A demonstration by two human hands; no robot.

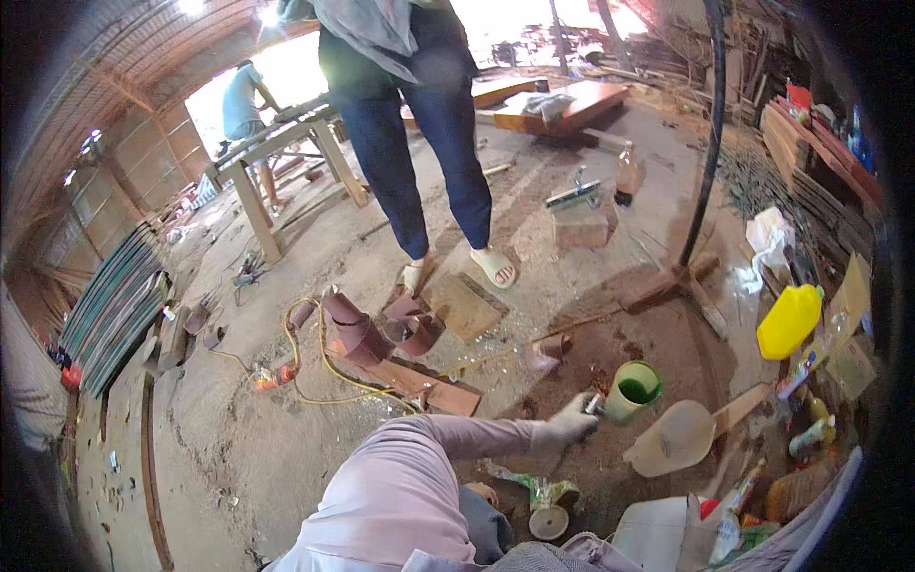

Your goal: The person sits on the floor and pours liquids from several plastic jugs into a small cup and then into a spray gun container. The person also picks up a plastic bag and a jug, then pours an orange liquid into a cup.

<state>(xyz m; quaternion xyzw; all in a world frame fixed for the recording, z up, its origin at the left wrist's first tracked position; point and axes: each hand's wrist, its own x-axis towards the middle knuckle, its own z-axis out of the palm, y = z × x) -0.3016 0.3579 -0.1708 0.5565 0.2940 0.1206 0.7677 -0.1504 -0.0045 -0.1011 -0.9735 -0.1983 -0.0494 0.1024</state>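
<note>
The left hand [570, 425] has its fingers curled tight around a small pale thing [594, 404]. Just right of them, a cup [621, 410], green inside, stands upright on the floor [257, 429]. The right hand doesn't show.

Small pale, metallic-looking piece [593, 404], short, pinched in left fingers [580, 418], sticking out past the tips; exact kind too small to tell. Green cup [624, 411]: round, open-topped, pale outside, darker green inside, standing just right of the fingertips, mouth facing up; contact with piece unclear.
</note>
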